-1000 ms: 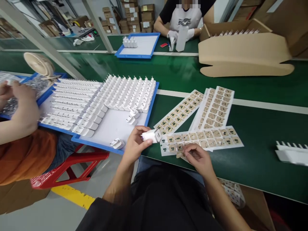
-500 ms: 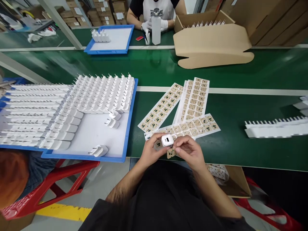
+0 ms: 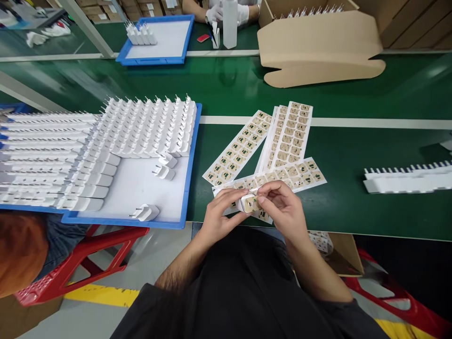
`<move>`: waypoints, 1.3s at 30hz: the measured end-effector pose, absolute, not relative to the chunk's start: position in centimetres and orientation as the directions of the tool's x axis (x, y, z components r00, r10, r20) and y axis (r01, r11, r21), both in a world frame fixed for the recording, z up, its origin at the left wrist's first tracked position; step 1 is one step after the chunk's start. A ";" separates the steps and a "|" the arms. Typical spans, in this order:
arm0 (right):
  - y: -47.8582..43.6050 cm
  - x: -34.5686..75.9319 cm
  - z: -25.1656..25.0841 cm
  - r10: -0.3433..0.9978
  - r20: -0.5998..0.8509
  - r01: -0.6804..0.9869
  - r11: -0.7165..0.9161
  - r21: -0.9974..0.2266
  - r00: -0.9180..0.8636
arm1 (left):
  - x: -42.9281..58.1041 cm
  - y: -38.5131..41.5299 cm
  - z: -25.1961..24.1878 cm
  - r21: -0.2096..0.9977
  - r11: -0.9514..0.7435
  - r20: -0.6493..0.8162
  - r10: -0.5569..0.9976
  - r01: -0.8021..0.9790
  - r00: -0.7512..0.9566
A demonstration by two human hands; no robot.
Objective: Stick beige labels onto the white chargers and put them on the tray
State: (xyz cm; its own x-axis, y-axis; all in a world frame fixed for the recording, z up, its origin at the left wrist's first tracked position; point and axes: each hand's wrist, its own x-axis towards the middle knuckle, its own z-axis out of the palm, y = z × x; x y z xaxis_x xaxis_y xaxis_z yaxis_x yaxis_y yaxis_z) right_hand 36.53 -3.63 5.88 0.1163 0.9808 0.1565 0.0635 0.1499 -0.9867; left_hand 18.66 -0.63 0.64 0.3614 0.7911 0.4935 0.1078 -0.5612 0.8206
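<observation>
The left hand [image 3: 222, 215] is closed on a white plug [image 3: 240, 205], fingers along its top and thumb beneath, just in from the bench's near edge. The right hand [image 3: 284, 207], at the plug's 3 o'clock, has thumb and forefinger pinched at a tan sticker [image 3: 250, 203] that lies against the plug's end face, a dark slot showing through; whether it is fully stuck down I cannot tell. Taking the plug as the clock's centre, a sheet [image 3: 300, 174] of stickers runs from behind the hands toward 2 o'clock. A slanted sheet [image 3: 243, 145] lies at 12, and a stack [image 3: 292, 134] of sheets at 1, its lower end meeting the nearest sheet. At 9 o'clock is a blue-rimmed tray [image 3: 189, 188] with close rows of plugs [image 3: 151, 127] filling its far and left parts, and three loose plugs [image 3: 144, 213] lying on the white base, pins toward 9. Another row [image 3: 406, 181] of white pieces stands at 3, well apart from the sheets. Across the bench, a bottle [image 3: 230, 26] stands at 12 before a co-worker's gloved hands [image 3: 242, 15], a carton [image 3: 321, 44] at 1, and a smaller tray [image 3: 150, 61] at 11.
</observation>
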 end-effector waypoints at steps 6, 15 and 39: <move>-3.6 36.3 5.9 0.983 0.143 0.073 0.135 -0.988 0.118 | 18.4 -0.7 0.8 0.816 -0.566 0.497 0.791 0.118 0.357; -3.7 36.1 5.9 0.983 0.138 0.069 0.130 -0.989 0.118 | 18.3 -0.7 0.8 0.809 -0.575 0.508 0.787 0.119 0.350; -3.7 35.7 5.7 0.983 0.151 0.106 0.140 -0.984 0.101 | 18.2 -0.5 0.9 0.750 -0.646 0.575 0.742 0.141 0.345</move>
State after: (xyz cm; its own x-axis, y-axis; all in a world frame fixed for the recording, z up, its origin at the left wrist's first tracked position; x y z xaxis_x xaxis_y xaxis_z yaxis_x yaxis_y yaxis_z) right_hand 35.73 -3.68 5.69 0.1006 0.9834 0.1510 0.1065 0.1403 -0.9844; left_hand 18.21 -0.54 0.87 0.3454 0.7419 0.5748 0.1409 -0.6465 0.7498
